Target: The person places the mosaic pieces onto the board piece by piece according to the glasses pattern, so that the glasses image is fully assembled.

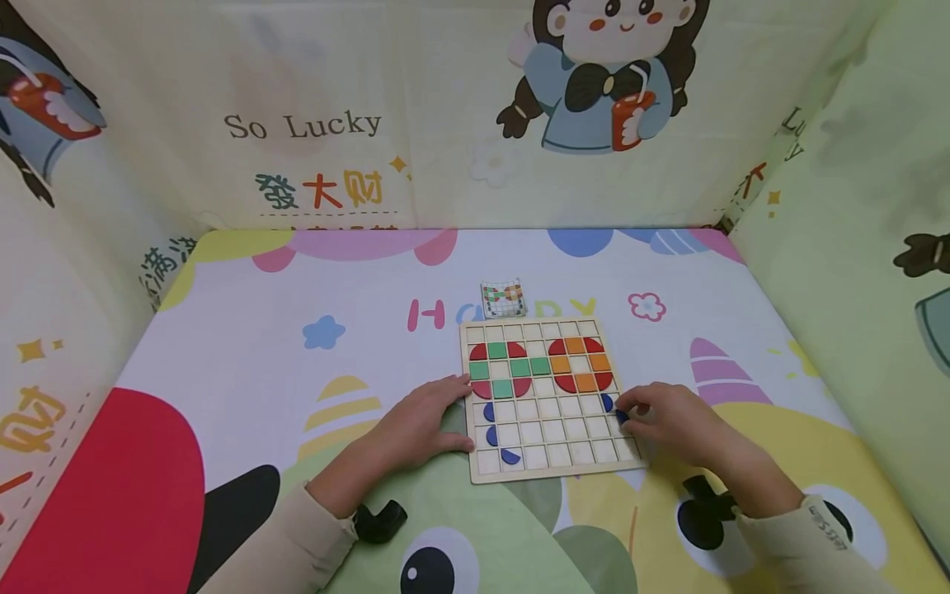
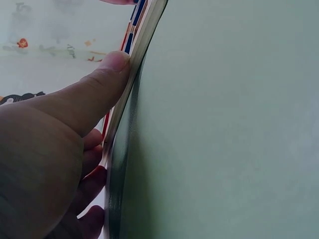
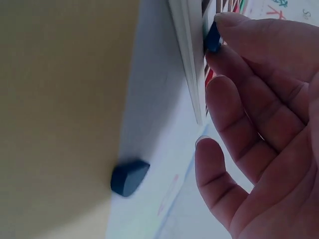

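A wooden grid board (image 1: 543, 473) lies on the table, with red, green and orange pieces making two ring-like shapes joined by green squares. Blue half-round pieces (image 1: 492, 436) sit in its lower left cells, and another blue piece (image 1: 608, 403) is near the right edge. My left hand (image 1: 416, 421) rests along the board's left side, thumb (image 2: 117, 60) and fingers touching the edge. With thumb and index finger my right hand (image 1: 683, 421) pinches a small blue piece (image 3: 214, 38) over the right edge; its other fingers are loosely bent.
A small pattern card (image 1: 503, 299) lies just beyond the board. In the right wrist view a dark blue block (image 3: 129, 178) is on the printed tablecloth (image 1: 371, 289) below the hand. Printed fabric walls (image 1: 445, 99) stand at the back and both sides.
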A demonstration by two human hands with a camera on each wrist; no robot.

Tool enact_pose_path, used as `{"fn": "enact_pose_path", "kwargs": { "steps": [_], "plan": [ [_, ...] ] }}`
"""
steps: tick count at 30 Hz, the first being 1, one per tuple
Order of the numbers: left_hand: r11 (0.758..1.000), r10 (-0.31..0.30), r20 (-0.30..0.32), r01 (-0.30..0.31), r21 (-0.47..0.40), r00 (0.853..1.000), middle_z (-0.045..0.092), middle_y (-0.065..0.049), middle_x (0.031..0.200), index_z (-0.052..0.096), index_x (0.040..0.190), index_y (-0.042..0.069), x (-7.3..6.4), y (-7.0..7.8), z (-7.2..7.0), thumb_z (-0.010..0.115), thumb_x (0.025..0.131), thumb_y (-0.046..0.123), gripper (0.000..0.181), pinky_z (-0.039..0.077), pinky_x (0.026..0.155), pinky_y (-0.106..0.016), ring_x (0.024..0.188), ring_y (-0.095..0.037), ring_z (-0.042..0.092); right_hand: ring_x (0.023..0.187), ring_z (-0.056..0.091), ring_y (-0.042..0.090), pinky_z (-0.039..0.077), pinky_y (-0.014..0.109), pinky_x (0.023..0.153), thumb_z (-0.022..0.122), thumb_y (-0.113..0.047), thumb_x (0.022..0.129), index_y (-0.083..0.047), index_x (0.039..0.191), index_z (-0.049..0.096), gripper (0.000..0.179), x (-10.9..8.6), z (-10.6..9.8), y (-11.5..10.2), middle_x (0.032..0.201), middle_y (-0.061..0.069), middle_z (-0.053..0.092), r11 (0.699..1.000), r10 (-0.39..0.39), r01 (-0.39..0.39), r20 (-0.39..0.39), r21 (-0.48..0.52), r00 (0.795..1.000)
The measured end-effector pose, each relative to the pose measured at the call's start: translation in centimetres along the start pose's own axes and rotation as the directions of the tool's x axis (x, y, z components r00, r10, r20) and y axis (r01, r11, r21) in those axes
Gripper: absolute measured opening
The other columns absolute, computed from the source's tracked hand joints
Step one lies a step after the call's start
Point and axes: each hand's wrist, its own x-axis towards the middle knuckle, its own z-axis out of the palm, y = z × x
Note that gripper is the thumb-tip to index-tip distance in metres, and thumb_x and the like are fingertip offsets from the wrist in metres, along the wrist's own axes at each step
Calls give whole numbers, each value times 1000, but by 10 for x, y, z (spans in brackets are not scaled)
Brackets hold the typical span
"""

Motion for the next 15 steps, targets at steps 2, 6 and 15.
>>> {"fn": "enact_pose_path", "kwargs": {
  "steps": [2,6,15],
  "plan": [
    [1000,3,-2,-3,-1,1000,43,-6,155,52,144,6,0,0,0,84,82,35,76,34,114,-47,144,-29,35,83,59,20,54,42,76,80,-13,84,-10,102,74,19,0,2,-1,93,0,68,1000,-14,14,-6,-13,1000],
    [1000,2,-3,-2,-2,1000,43,-6,155,52,144,6,-1,0,0,84,82,35,76,33,114,-47,144,-29,35,82,58,20,54,44,77,82,-15,83,-11,101,74,20,0,3,-3,93,-1,67,999,-34,33,-9,-40,999],
    [1000,7,-4,-7,-9,1000,43,-7,155,52,144,5,-1,1,-1,84,82,35,76,33,114,-48,144,-29,35,81,58,18,55,45,79,84,-14,81,-11,98,74,20,-3,7,-8,91,-1,67,991,-99,93,-61,-92,993]
  ]
}}
